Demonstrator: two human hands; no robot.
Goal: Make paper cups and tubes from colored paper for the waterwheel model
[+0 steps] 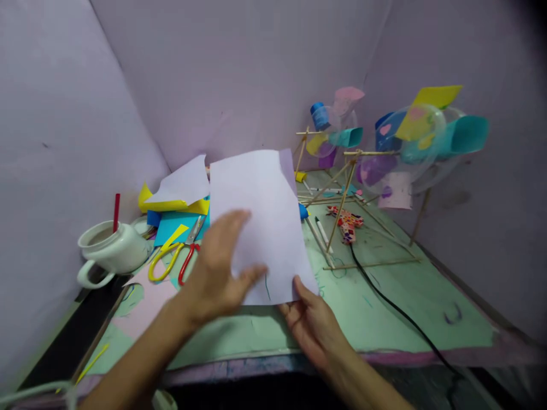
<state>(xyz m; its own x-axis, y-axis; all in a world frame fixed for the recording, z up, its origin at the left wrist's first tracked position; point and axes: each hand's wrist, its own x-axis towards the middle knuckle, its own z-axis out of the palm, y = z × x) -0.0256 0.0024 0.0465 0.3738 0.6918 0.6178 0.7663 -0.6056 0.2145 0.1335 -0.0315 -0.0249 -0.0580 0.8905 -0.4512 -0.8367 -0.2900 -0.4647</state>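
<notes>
A pale lilac sheet of paper (267,219) is held up over the green work surface (384,307). My left hand (217,267) grips the sheet's lower left part, thumb in front and fingers spread over it. My right hand (314,322) pinches the sheet's bottom right corner from below. Yellow and red handled scissors (177,256) lie just left of my left hand.
A white mug (113,250) with a red stick stands at the left. Coloured paper scraps (175,210) are piled behind the scissors. Two stick-frame pinwheel models (410,148) stand at the back right. A patterned glue gun (346,225) lies there, its black cord (397,310) running to the front edge.
</notes>
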